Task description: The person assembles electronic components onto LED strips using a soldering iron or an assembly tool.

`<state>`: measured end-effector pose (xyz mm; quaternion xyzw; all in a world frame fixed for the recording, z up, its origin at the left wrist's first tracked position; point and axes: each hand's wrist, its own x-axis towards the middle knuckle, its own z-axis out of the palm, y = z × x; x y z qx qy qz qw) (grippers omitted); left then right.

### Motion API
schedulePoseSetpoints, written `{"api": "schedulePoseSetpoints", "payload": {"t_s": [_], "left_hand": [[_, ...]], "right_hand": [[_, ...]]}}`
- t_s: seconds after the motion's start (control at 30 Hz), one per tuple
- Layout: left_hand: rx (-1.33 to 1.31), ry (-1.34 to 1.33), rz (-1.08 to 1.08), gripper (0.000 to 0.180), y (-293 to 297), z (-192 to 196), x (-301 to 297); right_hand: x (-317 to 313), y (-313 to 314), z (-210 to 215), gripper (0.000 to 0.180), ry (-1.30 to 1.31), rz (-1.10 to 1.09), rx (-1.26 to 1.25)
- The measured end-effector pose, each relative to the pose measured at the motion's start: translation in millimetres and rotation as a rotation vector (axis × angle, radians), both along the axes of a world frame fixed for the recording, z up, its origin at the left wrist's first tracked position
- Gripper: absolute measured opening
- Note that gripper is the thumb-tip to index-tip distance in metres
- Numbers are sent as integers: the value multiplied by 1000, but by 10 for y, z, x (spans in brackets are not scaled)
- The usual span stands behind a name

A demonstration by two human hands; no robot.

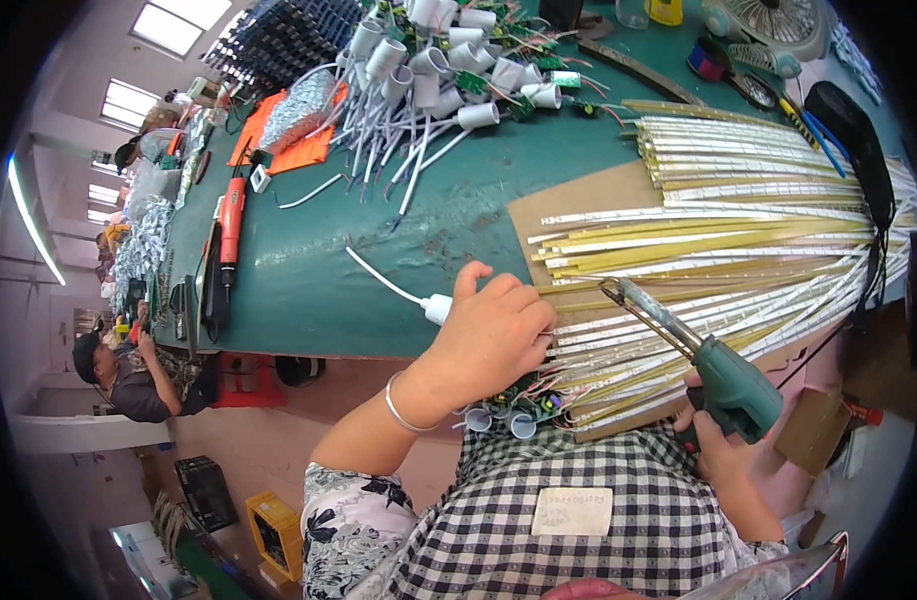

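My left hand point(493, 330) is closed round a white plastic lamp holder point(437, 308). The holder's base and a thin white cord stick out to the left; the rest is hidden behind my fingers. My right hand point(716, 445) grips a green soldering gun point(735, 385) by its handle. Its metal tip points up and left over a fan of thin LED strips point(718, 305), white and yellow, on a brown cardboard sheet point(548, 200). Below my left hand, small circuit boards with wires and white sockets point(521, 425) lie against my checked apron.
A heap of white lamp holders point(428, 85) with green boards covers the far table. An orange electric screwdriver point(232, 225) lies at the left. Far right are a fan point(778, 30), a solder spool point(709, 60) and a black strap point(858, 150) across the strips. A co-worker point(138, 375) sits left.
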<state>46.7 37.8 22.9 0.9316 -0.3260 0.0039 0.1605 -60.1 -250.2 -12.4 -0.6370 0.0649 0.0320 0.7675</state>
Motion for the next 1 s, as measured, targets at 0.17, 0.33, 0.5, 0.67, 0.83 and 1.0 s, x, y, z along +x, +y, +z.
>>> {"api": "schedulePoseSetpoints", "payload": {"t_s": [0.17, 0.33, 0.5, 0.67, 0.83, 1.0], "left_hand": [[-95, 112, 108, 19, 323, 211, 605], [-106, -310, 362, 21, 718, 22, 1448], [75, -527, 172, 30, 364, -98, 1816], [121, -569, 235, 27, 266, -153, 1980], [105, -463, 105, 23, 526, -232, 1873], [236, -295, 53, 20, 553, -14, 1500]], "right_hand": [[-49, -73, 15, 45, -45, -6, 46], [-35, -64, 0, 45, -27, 5, 45], [-73, -60, 33, 46, -39, -69, 67], [-99, -95, 88, 47, -35, -59, 33], [-76, -108, 50, 46, -30, -53, 36], [4, -82, 38, 45, -12, -47, 22]]}}
